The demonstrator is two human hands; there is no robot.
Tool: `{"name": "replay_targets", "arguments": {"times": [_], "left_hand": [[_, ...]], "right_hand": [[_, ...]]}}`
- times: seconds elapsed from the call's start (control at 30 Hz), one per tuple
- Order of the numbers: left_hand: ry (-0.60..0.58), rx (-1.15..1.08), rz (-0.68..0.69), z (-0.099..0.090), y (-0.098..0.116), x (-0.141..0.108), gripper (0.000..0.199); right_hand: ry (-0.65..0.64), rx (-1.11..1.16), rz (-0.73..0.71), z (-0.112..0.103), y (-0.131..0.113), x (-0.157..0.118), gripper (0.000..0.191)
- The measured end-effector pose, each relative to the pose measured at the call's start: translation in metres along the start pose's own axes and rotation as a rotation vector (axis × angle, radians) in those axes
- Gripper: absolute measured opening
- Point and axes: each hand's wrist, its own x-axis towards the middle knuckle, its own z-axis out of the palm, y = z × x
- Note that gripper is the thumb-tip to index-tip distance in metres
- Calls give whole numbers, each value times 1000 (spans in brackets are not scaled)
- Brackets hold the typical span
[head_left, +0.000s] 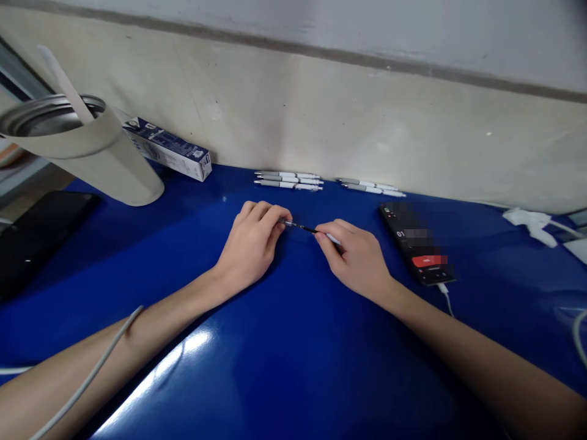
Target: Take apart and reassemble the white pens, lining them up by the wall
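Over the middle of the blue table, my left hand (254,238) is closed, its thumb and fingertips pinching the pen's front barrel (285,222), a small grey, partly see-through piece. My right hand (355,253) is closed around the white pen barrel (334,239), whose back end shows between thumb and fingers. A thin dark refill (306,228) spans the gap between both hands. Beyond them, by the wall, lie a stack of white and grey pens (288,181) and, to its right, a smaller group of similar pens (372,187).
A lit phone (415,244) with a plugged-in cable lies right of my right hand. At left stand a beige tumbler (110,153) with a straw, a blue and white box (169,150) and a dark device (46,229). A pale cable (101,363) crosses my left forearm.
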Motion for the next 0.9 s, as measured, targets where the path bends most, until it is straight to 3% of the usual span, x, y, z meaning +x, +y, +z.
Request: {"name": "replay_targets", "arguments": {"times": [0.6,0.9], "left_hand": [[1,41,102,1,0,-1,21],[-78,40,177,-1,3,-2,23]], "right_hand": [[-13,-45,-35,0,-2,-1,23],[30,21,-122,2,-1,-3,20]]}}
